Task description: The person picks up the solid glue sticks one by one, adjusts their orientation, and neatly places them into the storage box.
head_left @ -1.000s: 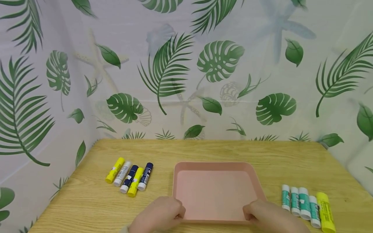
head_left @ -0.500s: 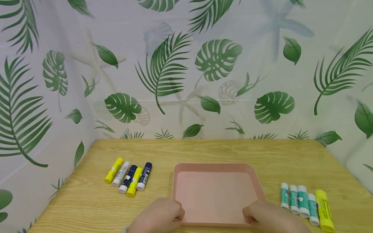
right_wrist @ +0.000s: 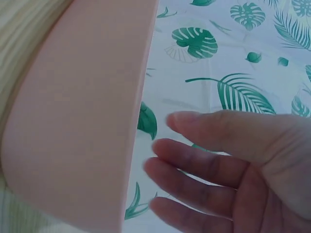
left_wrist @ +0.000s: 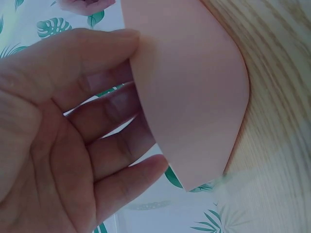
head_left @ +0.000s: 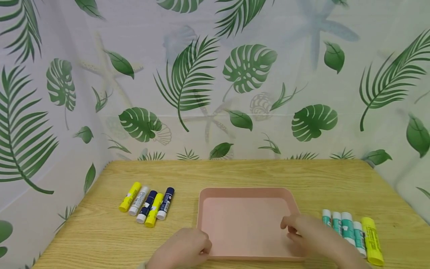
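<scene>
A shallow pink tray (head_left: pixel 245 224) lies on the wooden table. At its near left corner my left hand (head_left: pixel 183 247) grips the rim; in the left wrist view the thumb presses on the outside of the tray wall (left_wrist: pixel 189 97), with the fingers behind the rim. My right hand (head_left: pixel 310 233) hovers over the tray's right side with loosely bent fingers and holds nothing. The right wrist view has these fingers (right_wrist: pixel 194 155) apart from the tray wall (right_wrist: pixel 77 116). Right of the tray, teal-and-white glue sticks (head_left: pixel 348 226) lie in a row, partly hidden by the right hand.
Beside those sticks lies a larger yellow glue stick (head_left: pixel 372 241). Left of the tray is a second row: a yellow glue stick (head_left: pixel 130 197), a white one (head_left: pixel 139 200), navy ones (head_left: pixel 166 203) and another yellow one (head_left: pixel 154 210). A leaf-patterned cloth (head_left: pixel 215 86) hangs behind the table.
My right hand has let go of the tray's near right corner and risen slightly, up and inward over the tray. The left hand keeps its grip. The view has shifted a little.
</scene>
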Available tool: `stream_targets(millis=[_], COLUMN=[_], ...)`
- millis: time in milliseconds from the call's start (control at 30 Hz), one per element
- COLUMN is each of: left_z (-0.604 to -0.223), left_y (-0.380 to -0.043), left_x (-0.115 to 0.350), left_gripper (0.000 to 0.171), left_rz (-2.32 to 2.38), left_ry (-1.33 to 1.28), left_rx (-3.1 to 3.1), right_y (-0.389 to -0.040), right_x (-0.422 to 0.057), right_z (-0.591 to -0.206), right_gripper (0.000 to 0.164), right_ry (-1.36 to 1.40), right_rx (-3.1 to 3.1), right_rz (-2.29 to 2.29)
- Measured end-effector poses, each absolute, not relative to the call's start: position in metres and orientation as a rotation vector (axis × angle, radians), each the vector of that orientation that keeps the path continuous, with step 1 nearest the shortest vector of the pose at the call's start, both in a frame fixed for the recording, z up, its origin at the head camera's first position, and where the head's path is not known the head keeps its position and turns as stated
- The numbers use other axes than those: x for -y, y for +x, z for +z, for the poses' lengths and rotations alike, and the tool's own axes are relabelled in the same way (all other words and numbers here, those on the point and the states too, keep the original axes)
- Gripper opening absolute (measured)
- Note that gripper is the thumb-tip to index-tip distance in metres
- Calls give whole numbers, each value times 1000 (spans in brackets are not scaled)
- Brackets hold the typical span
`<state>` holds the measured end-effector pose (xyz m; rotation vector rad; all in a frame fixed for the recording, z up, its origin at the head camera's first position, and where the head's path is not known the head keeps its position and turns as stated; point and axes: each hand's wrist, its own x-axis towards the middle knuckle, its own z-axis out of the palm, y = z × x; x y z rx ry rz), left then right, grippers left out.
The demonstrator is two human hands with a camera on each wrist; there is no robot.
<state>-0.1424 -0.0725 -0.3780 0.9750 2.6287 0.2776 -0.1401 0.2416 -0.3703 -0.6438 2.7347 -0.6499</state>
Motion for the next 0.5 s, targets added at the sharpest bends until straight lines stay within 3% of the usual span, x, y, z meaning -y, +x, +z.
stream_targets(millis=[500], left_z=[-378], left_y=[-142], left_x=[73], left_gripper=[11], left_rz=[285], left_ry=[1008], left_rx=[-2635], right_y=[-152], right_x=[-273], right_z=[-371], right_gripper=[11], right_ry=[-410], right_rx=[-3083], right_rz=[-365])
